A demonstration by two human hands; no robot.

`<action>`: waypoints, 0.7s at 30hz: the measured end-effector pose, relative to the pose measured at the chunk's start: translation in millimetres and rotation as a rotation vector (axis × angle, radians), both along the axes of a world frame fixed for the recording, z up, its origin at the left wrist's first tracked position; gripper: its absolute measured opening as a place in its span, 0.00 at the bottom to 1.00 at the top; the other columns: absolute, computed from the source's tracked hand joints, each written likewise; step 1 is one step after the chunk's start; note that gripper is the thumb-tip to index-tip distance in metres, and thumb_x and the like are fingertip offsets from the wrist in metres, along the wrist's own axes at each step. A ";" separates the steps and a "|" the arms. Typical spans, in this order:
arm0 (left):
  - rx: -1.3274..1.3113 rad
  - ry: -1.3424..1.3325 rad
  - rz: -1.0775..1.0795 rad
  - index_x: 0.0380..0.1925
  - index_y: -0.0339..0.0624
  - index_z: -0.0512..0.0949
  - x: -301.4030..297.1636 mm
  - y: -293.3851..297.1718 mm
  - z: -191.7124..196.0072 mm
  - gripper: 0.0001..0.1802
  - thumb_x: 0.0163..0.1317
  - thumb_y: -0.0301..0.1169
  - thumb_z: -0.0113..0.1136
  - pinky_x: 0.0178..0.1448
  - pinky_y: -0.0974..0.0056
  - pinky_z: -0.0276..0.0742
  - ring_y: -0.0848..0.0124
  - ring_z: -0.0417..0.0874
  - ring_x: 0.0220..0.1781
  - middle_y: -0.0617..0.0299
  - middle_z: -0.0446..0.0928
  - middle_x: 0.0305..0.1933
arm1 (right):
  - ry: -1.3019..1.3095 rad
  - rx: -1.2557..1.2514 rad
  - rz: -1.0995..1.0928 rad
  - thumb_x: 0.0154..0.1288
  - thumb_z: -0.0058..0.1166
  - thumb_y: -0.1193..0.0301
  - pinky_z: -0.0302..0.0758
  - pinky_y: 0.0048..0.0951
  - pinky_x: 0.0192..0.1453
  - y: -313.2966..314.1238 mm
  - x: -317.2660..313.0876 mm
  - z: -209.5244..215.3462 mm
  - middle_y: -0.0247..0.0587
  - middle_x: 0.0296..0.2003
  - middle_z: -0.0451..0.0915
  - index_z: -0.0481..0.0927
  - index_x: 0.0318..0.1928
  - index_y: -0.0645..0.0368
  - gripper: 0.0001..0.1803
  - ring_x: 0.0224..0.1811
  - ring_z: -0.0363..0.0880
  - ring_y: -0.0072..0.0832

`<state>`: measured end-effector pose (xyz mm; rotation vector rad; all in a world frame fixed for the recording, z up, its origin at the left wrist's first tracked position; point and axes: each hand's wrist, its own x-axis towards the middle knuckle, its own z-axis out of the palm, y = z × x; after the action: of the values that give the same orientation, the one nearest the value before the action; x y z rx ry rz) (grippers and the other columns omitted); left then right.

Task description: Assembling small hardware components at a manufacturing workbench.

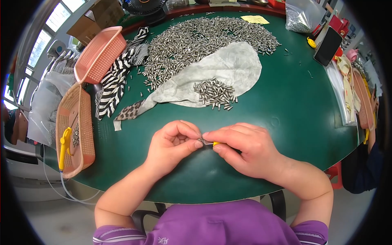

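Above the near part of the green table, my left hand (168,143) pinches a small metal piece (201,140) between thumb and forefinger; the fingertips hide most of it. My right hand (251,149) is closed round a small tool with a yellow handle (215,143), its thin metal shaft meeting the piece. The tool's exact kind does not show. Beyond my hands, a small heap of silvery metal cylinders (215,93) lies on a grey cloth (241,65). A far larger heap of similar cylinders (192,36) spreads behind that cloth.
Two pink plastic baskets (92,141) stand at the left, one with a yellow air gun (65,147) over its rim. A zebra-striped cloth (116,81) lies beside them. Far right are a bag of metal parts (300,20) and a dark phone (328,46). A fan (145,7) stands behind.
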<state>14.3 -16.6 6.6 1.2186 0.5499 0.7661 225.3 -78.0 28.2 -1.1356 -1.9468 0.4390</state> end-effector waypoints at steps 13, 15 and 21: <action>-0.003 0.073 0.011 0.35 0.36 0.75 -0.4 -1.0 -0.2 0.08 0.59 0.14 0.61 0.50 0.70 0.78 0.75 0.79 0.44 0.59 0.76 0.43 | -0.327 0.214 -0.096 0.54 0.61 0.73 0.77 0.32 0.33 -4.6 -0.6 4.8 0.30 0.33 0.79 0.82 0.46 0.50 0.17 0.31 0.78 0.30; -0.012 0.049 0.014 0.35 0.36 0.75 0.5 -1.6 0.0 0.08 0.59 0.15 0.61 0.50 0.70 0.78 0.75 0.80 0.44 0.59 0.77 0.43 | -0.249 0.152 -0.097 0.53 0.63 0.76 0.77 0.31 0.34 -3.3 -0.7 7.8 0.34 0.34 0.83 0.83 0.45 0.53 0.17 0.32 0.82 0.31; -0.021 0.018 0.026 0.34 0.37 0.74 1.5 -1.6 0.3 0.09 0.58 0.14 0.62 0.50 0.70 0.79 0.74 0.80 0.43 0.59 0.77 0.42 | -0.031 0.032 -0.024 0.55 0.62 0.77 0.78 0.30 0.36 -0.6 1.1 0.7 0.35 0.35 0.84 0.84 0.45 0.54 0.15 0.33 0.83 0.31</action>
<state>15.9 -18.1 7.0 1.2020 0.5875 0.7700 226.4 -78.6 28.9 -1.1510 -1.9583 0.3783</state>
